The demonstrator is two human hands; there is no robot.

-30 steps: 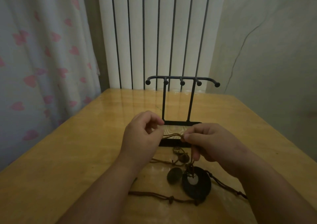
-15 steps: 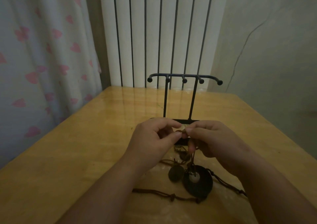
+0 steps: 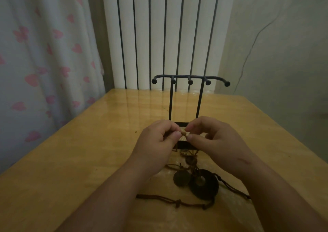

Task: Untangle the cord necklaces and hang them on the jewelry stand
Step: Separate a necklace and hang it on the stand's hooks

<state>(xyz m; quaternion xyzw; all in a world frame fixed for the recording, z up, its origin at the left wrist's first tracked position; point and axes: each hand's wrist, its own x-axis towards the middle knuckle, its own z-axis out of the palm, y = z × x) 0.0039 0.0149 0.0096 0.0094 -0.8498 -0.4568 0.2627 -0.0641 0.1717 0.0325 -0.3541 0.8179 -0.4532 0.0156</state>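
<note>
Both hands, left [image 3: 158, 139] and right [image 3: 213, 139], pinch one tan cord [image 3: 184, 134] between them, pendants [image 3: 195, 180] below, bare bench [image 3: 88, 160] either side.

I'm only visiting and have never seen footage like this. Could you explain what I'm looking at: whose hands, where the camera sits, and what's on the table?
There is no machine here. A person wears a wide-angle camera on the head, looking forward and down, so you see their own two arms. The left hand and right hand meet above a wooden table, both pinching a light brown cord. Below them lies a tangle of cord necklaces with a small dark oval pendant and a larger dark ring-shaped pendant. Behind stands a black jewelry stand with knobbed pegs; nothing hangs on it yet.
</note>
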